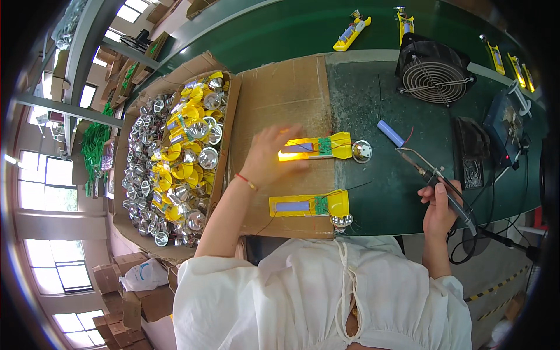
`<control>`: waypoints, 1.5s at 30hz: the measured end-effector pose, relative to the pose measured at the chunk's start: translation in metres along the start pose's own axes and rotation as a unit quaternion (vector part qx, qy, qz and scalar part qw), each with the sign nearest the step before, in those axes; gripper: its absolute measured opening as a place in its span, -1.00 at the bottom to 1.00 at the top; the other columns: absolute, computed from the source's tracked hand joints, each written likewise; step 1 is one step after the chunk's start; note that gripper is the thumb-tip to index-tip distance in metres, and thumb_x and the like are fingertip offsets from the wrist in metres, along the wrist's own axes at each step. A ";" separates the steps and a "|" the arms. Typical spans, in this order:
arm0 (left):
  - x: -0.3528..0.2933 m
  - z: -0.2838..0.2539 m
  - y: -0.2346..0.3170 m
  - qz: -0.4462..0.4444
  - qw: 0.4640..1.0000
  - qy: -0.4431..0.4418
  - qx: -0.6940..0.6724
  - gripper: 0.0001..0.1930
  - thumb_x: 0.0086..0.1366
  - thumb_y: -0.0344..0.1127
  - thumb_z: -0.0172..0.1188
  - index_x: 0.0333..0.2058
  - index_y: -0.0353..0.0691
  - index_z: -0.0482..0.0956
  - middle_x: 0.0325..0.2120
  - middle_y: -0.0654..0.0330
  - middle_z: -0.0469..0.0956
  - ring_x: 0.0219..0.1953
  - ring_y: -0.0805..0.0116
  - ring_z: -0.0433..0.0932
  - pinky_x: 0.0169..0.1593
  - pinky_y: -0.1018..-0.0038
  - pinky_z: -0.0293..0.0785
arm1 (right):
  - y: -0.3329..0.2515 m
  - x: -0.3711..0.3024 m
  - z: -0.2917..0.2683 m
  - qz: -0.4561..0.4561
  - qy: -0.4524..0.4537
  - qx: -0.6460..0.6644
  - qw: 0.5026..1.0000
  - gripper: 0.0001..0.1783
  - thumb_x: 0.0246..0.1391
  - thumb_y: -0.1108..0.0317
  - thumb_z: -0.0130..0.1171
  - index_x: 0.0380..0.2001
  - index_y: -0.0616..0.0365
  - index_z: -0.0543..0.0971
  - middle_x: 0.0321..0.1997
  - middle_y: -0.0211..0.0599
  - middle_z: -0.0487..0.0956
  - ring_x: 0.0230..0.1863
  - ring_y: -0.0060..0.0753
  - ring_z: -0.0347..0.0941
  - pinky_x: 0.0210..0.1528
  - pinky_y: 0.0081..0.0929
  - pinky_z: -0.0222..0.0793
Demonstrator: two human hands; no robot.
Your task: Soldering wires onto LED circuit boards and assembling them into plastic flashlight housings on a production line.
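My left hand grips the left end of a yellow lamp housing, thumb and fingers on either side. Inside that housing are a purple battery, a green circuit board and a glowing strip. A round silver reflector lies at its right end. My right hand is closed around a soldering iron, whose tip points up and left, near a loose blue battery with wires. Nearer me lies a second yellow housing with its own battery, board and reflector.
A cardboard box heaped with reflectors and yellow housings stands at left. Cardboard covers part of the green bench. At right are a black fan, a dark tray, and a blue soldering station. More housings lie beyond.
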State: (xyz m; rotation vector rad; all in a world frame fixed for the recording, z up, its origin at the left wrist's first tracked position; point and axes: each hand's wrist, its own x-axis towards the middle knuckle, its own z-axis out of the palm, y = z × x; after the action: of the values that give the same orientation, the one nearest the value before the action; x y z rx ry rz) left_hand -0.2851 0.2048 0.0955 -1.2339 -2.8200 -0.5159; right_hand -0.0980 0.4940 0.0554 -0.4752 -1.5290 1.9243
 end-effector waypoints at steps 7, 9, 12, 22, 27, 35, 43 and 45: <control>0.034 0.005 -0.038 -0.051 0.988 0.108 0.102 -0.48 0.07 -0.26 0.13 0.03 -0.12 0.22 -0.25 -0.05 0.28 -0.20 0.02 0.36 -0.19 0.32 0.38 | 0.001 0.008 0.009 0.005 -0.012 0.018 1.000 -0.83 0.02 0.38 0.04 -0.39 0.27 0.35 -0.65 -0.25 0.44 -0.62 -0.42 0.42 -0.61 -0.67 0.28; 0.102 -0.013 -0.051 -0.060 0.964 0.228 0.126 -0.47 0.07 -0.33 0.13 0.03 -0.19 0.17 -0.23 -0.08 0.25 -0.29 -0.04 0.41 -0.28 0.30 0.43 | 0.005 0.013 0.007 0.010 0.001 0.009 1.000 -0.82 0.01 0.37 0.05 -0.40 0.27 0.35 -0.65 -0.24 0.45 -0.62 -0.41 0.43 -0.62 -0.67 0.28; 0.178 -0.055 -0.053 -0.124 0.934 0.313 0.120 -0.57 0.12 -0.26 0.09 -0.04 -0.16 0.21 -0.26 -0.10 0.27 -0.30 -0.07 0.43 -0.31 0.25 0.44 | 0.008 0.017 0.005 0.024 0.019 0.016 0.999 -0.82 0.00 0.38 0.07 -0.41 0.27 0.35 -0.65 -0.24 0.44 -0.64 -0.41 0.43 -0.63 -0.66 0.29; 0.245 -0.029 -0.125 -0.272 0.925 0.152 0.218 -0.58 0.17 -0.13 0.02 -0.04 -0.12 0.19 -0.22 -0.05 0.28 -0.28 -0.02 0.46 -0.27 0.21 0.44 | 0.010 0.020 0.006 0.096 0.035 0.023 0.994 -0.80 -0.02 0.37 0.04 -0.41 0.24 0.29 -0.64 -0.24 0.39 -0.67 -0.44 0.37 -0.58 -0.55 0.35; 0.272 0.009 -0.160 -0.368 0.907 0.162 0.122 -0.56 0.18 -0.12 -0.03 0.00 -0.10 0.14 -0.10 -0.07 0.21 -0.09 -0.05 0.33 -0.13 0.19 0.35 | 0.010 0.024 0.008 0.091 0.019 0.013 0.996 -0.73 -0.02 0.31 0.07 -0.41 0.25 0.25 -0.63 -0.18 0.42 -0.65 -0.42 0.39 -0.57 -0.53 0.38; 0.228 0.013 -0.145 -0.337 0.934 0.107 0.047 -0.21 0.09 0.06 0.03 0.19 -0.13 -0.11 0.07 -0.04 0.12 0.06 -0.03 0.19 0.04 0.17 0.16 | 0.013 0.023 0.011 0.078 0.008 0.025 0.997 -0.74 -0.02 0.33 0.09 -0.40 0.26 0.27 -0.63 -0.20 0.41 -0.64 -0.40 0.40 -0.55 -0.52 0.38; 0.066 -0.049 0.027 -0.149 0.897 -0.071 -0.410 -0.43 0.06 -0.30 0.19 0.05 -0.27 0.23 -0.09 0.12 0.34 -0.11 0.34 0.38 -0.08 0.45 0.31 | 0.011 0.009 0.003 0.002 0.010 0.011 1.000 -0.81 -0.01 0.42 0.05 -0.39 0.28 0.29 -0.61 -0.17 0.43 -0.62 -0.39 0.40 -0.55 -0.56 0.36; -0.010 -0.047 0.061 0.008 0.976 -0.132 -0.172 -0.40 -0.04 -0.32 0.24 0.02 -0.25 0.27 -0.09 0.07 0.33 -0.08 0.18 0.35 -0.03 0.40 0.29 | 0.008 0.005 0.009 -0.012 -0.006 -0.012 1.000 -0.83 0.01 0.42 0.01 -0.38 0.28 0.30 -0.62 -0.19 0.42 -0.61 -0.40 0.38 -0.55 -0.58 0.31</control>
State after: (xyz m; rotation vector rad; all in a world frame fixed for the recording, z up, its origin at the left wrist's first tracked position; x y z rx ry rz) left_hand -0.2396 0.2217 0.1564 -1.4797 -3.0246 -0.9375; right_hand -0.1090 0.4896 0.0505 -0.4550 -1.5593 1.8959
